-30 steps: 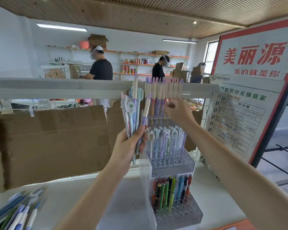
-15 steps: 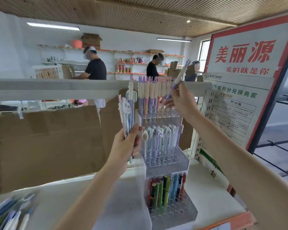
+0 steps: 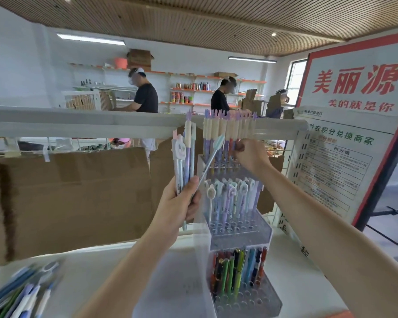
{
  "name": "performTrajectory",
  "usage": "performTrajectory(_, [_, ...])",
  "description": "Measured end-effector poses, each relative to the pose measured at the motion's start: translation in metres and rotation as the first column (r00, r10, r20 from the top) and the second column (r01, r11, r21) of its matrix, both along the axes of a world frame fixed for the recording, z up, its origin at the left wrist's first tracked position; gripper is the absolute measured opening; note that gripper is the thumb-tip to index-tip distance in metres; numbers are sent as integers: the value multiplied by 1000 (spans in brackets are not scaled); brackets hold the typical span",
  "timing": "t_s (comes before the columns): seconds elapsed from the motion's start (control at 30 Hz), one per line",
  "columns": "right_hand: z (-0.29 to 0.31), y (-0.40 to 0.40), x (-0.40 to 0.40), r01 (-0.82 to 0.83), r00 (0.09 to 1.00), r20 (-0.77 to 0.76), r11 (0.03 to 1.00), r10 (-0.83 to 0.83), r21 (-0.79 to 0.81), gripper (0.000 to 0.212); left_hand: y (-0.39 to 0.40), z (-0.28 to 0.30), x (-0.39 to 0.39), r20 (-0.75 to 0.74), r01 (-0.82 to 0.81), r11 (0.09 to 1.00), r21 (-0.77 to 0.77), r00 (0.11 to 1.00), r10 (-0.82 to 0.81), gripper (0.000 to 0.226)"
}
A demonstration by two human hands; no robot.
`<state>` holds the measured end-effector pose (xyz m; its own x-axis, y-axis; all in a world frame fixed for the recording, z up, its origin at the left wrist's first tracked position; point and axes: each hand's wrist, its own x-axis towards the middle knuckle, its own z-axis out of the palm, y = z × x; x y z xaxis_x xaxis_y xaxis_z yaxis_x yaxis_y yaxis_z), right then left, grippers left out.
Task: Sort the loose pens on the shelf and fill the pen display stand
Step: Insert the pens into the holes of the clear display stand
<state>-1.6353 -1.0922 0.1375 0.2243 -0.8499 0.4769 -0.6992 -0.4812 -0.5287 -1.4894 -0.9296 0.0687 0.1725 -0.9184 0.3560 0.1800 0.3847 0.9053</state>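
My right hand [image 3: 251, 154] is up at the top tier of the pen stand [image 3: 239, 228], its fingers [image 3: 239, 146] curled in a pinch among the shafts of the cream-capped pens [image 3: 228, 131] standing there; I cannot tell which single pen they hold, since the knuckles hide the contact; my left hand [image 3: 177, 207] is clenched round a bundle of pens [image 3: 184, 161] held upright just left of the stand, with one teal-capped pen [image 3: 213, 154] splayed out of the bundle and leaning toward the top row.

The middle tier holds pastel pens with round charms; the bottom tier holds darker pens with several front holes unfilled; more loose pens [image 3: 21, 292] lie blurred on the white shelf [image 3: 90, 267] at lower left; cardboard [image 3: 67, 198] stands behind.

Risks as I judge them: the leaning teal pen could slide out of my left grip and drop, because only the thumb seems to pin it; its tip could also knock the crowded top row; my right pinch, working in such tight spacing, might nudge neighbouring pens askew or seat a pen in a hole already taken; pressing down hard on the tall clear stand could tip it toward me.
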Motion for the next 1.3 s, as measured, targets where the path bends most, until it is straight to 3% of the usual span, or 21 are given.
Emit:
performTrajectory(0.3, [0,3,-1,49,996,-71,998,-47,31,16,5,2,-5,-10,25,999,-37,1000,-25,21])
performTrajectory(0.4, [4,24,-7,19,999,29,1000,-18,-14,18,7,1,-5,-2,16,999,-48,1000,-16,23])
performTrajectory(0.47, [-1,47,-15,-94,974,210,995,83,41,14,10,-1,-5,-7,19,998,-64,1000,-19,24])
performTrajectory(0.5, [-6,62,-20,-238,931,316,961,185,138,13,11,-2,-5,-10,27,997,-72,1000,-28,23])
performTrajectory(0.57, [-17,91,-27,-558,779,513,770,360,307,14,10,-5,-10,-4,46,996,-79,999,-47,20])
performTrajectory(0.6, [-22,101,-28,-623,739,537,716,407,314,15,9,-7,-14,11,50,996,-76,999,-49,18])
performTrajectory(0.7, [-34,114,-28,-531,786,480,823,390,202,14,6,-15,-30,75,52,996,-74,996,-47,8])
performTrajectory(0.77, [-36,114,-35,-467,767,567,868,302,170,14,4,-24,-37,96,37,998,-49,995,-33,4])
performTrajectory(0.83, [-36,110,-50,-388,756,617,909,218,155,10,4,-34,-38,77,29,1000,-11,997,-28,15])
performTrajectory(0.93, [-45,98,-67,-202,853,509,972,114,120,13,3,-44,-35,26,14,999,36,1000,-15,27])
performTrajectory(1.07, [-64,78,-65,-115,917,397,976,32,187,13,2,-46,-34,-1,10,999,34,1000,-10,29])
performTrajectory(1.13, [-73,69,-61,-125,933,358,968,40,217,3,3,-44,-33,12,15,1000,17,1000,-16,33])
performTrajectory(1.3, [-85,58,-55,-107,958,281,974,47,200,7,7,-43,-24,13,-5,1000,7,1000,5,29])
